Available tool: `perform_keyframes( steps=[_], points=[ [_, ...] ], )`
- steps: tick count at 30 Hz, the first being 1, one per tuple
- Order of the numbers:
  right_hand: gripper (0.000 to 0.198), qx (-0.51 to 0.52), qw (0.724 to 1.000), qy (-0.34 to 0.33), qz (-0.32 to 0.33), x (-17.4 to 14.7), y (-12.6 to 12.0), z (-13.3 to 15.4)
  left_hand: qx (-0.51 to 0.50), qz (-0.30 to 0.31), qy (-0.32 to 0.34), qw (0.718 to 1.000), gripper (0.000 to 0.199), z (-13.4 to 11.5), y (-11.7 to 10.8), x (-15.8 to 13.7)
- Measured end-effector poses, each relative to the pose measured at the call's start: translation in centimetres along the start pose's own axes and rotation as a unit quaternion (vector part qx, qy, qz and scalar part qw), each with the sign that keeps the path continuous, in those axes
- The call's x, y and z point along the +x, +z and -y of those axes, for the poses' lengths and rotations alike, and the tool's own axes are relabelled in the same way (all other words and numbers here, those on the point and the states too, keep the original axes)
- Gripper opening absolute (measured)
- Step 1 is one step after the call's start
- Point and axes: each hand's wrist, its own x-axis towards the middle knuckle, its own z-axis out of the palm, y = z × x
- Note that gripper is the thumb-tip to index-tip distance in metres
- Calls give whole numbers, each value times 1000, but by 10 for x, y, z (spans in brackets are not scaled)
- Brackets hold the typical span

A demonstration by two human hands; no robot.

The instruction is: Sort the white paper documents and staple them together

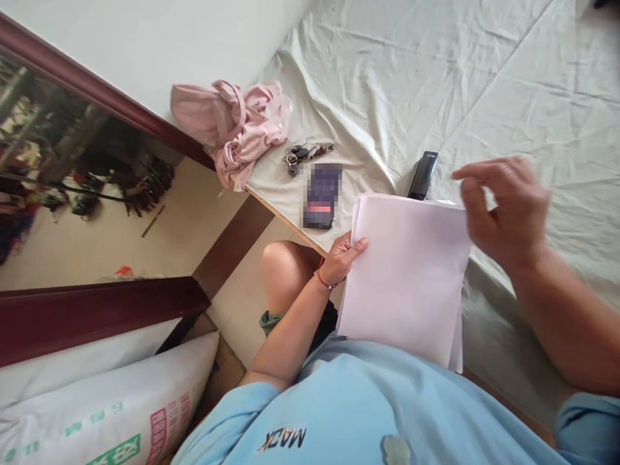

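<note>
A stack of white paper sheets [407,278] leans against my body at the table's edge, its layered sides showing slightly uneven. My left hand [341,258] grips the stack's left edge, thumb on top and fingers behind it, a red string bracelet at the wrist. Raised beside the upper right corner of the paper is my right hand [508,206], a little blurred. Its index finger points left, the thumb is bent apart from it, and nothing shows in it. A black oblong object [425,173] lies just beyond the paper's top edge, partly hidden by it.
A pale cloth [436,77] with wrinkles covers the table. On it lie a dark phone [322,194], a bunch of keys [300,155] and a bundled pink cloth [242,126]. White printed sacks [121,400] stand at lower left, near a dark red frame [97,316].
</note>
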Motion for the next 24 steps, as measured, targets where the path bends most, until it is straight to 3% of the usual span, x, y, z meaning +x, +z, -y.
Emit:
perform_keyframes(
  steps=[4,7,13,16,19,24],
  points=[
    [30,-59,997,-55,19,-12,18,9,-30,-24,-23,999,42,-1,1,-5],
    [38,-80,994,-35,61,-17,26,14,-28,-14,-35,999,43,-1,1,-7],
    [34,37,988,2,150,-19,23,8,38,-24,9,999,40,1,7,-4],
    [31,77,987,11,143,-19,22,7,-2,-58,36,998,44,-2,11,-1],
    [28,100,987,10,123,-21,28,7,-45,-89,18,995,40,-7,15,3],
    [20,61,997,-26,50,-29,42,3,-44,-99,31,994,37,-6,18,9]
  ],
)
